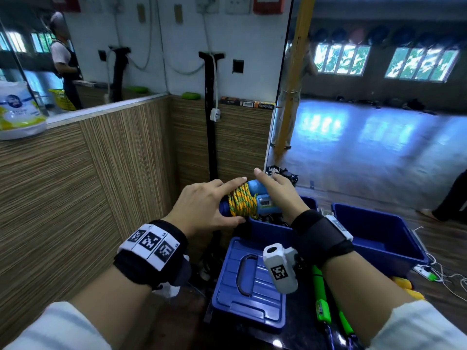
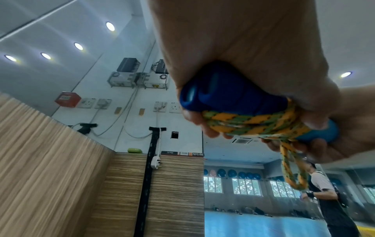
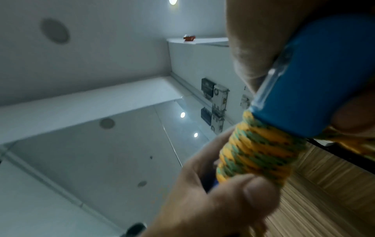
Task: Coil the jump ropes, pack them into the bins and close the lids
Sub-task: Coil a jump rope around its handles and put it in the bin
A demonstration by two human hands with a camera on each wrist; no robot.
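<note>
Nearest lies one blue bin lid [image 1: 249,281] beside green jump-rope handles [image 1: 322,303]. Above it, the left hand [image 1: 202,207] and right hand [image 1: 280,192] both grip one yellow-green jump rope [image 1: 241,202] wound round its blue handles [image 1: 262,198], over one of two open blue bins [image 1: 384,238]. Wood-panelled walls [image 1: 75,173] and a mirror stand behind.

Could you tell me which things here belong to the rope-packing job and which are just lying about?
Job:
yellow-green rope wound round blue handles, held by left hand and right hand
blue bins
blue lid
green rope handles

Lying about:
tissue pack
white plug
</note>
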